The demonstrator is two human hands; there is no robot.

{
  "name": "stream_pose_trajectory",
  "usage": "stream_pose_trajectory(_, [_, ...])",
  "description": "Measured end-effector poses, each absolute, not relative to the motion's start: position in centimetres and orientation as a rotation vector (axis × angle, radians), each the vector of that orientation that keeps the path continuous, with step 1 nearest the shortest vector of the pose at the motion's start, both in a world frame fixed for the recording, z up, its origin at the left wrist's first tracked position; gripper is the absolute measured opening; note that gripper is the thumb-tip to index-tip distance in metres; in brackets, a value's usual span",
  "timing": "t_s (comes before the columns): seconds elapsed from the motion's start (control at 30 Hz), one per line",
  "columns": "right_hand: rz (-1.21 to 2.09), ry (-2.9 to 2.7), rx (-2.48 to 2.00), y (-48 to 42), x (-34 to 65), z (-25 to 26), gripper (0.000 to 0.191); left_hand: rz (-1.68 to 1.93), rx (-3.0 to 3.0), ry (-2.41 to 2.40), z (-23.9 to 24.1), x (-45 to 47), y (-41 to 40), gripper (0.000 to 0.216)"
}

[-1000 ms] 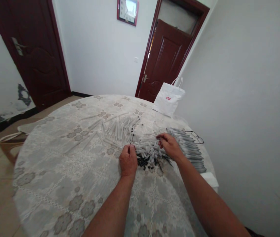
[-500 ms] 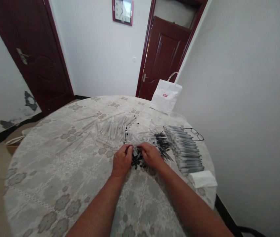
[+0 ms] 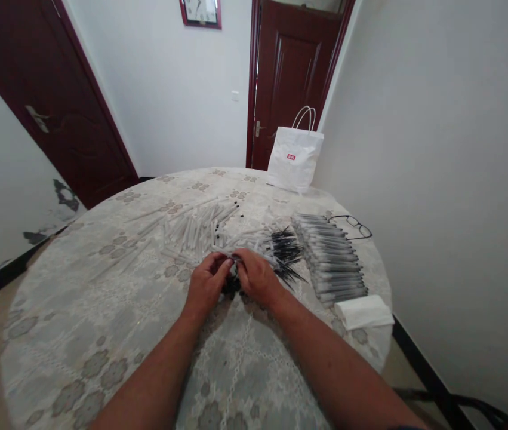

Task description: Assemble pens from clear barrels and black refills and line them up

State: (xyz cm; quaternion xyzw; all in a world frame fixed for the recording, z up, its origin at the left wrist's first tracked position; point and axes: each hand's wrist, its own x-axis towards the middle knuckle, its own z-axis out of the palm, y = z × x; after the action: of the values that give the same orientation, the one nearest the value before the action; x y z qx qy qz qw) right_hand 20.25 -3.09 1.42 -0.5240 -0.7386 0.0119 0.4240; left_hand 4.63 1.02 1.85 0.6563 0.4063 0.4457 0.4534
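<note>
My left hand (image 3: pixel 205 285) and my right hand (image 3: pixel 256 276) meet fingertip to fingertip over a small heap of black caps (image 3: pixel 231 285) near the middle of the round table (image 3: pixel 101 334). Both hands are closed in a pinch on a small part that I cannot make out. Beyond them lies a spread of clear pen barrels (image 3: pixel 195 230). Black refills (image 3: pixel 285 251) fan out to the right of my right hand. A neat row of finished pens (image 3: pixel 332 260) lies further right.
A white paper bag (image 3: pixel 293 158) stands at the table's far edge. Eyeglasses (image 3: pixel 353 226) lie beside the pen row, and a folded white tissue (image 3: pixel 363 310) sits at the right rim. Two dark doors and a wall clock (image 3: pixel 200 12) are behind.
My right hand came back from the pen row on the right to meet my left hand over the black caps. The camera view tilted and shifted slightly.
</note>
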Motion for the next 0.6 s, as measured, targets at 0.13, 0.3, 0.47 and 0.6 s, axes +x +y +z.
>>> stream_pose_trajectory(0.13, [0.091,-1.807,-1.317,-4.0,20.2,2.3,0.029,1.068,1.527,0.934,2.5,4.7,0.5,0.033])
stream_pose_trajectory(0.3, [0.088,-1.933,-1.291,-4.2,20.0,2.8,0.024,1.128,1.319,0.835,1.8,4.8,0.5,0.028])
stream_pose_trajectory(0.47, [-0.07,-1.912,-1.712,-5.0,24.0,5.4,0.021,1.263,0.951,0.793,1.2,4.9,1.4,0.03])
stream_pose_trajectory(0.6, [-0.095,-1.763,-2.227,-6.6,29.0,7.0,0.019,1.318,0.928,0.848,1.0,4.9,1.8,0.029])
